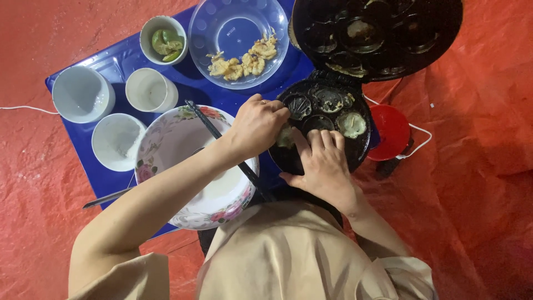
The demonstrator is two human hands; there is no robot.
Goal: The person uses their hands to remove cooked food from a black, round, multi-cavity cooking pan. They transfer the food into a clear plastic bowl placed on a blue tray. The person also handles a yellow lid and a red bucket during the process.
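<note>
So the main thing here is the black round mould pan (325,119), sitting right of centre in the frame, with shell-shaped cups in it. A few cups hold pale, greenish-yellow cakes (352,124), one at the pan's right side looks puffed and cooked, others look dark and crusty. Its hinged lid (377,33) is flipped open toward the top right, with bits of batter stuck in its cups.

Both hands are on the pan's near-left edge, close together. The left hand (256,125) is curled with fingertips pinched on a pale cake (286,136) at the rim. The right hand (322,164) lies flat, fingers spread on the pan beside it, gripping nothing.

Just left of the pan is a big floral bowl (166,139) with dark chopsticks (227,150) laid across it. Everything sits on a blue tray (111,61): a clear bowl (239,25) with finished yellow pieces at top centre, a small cup of green stuff (164,39), and three white cups (83,94) at upper left. A red round thing (391,130) sits right of the pan, all on an orange-red tarp (477,166).
</note>
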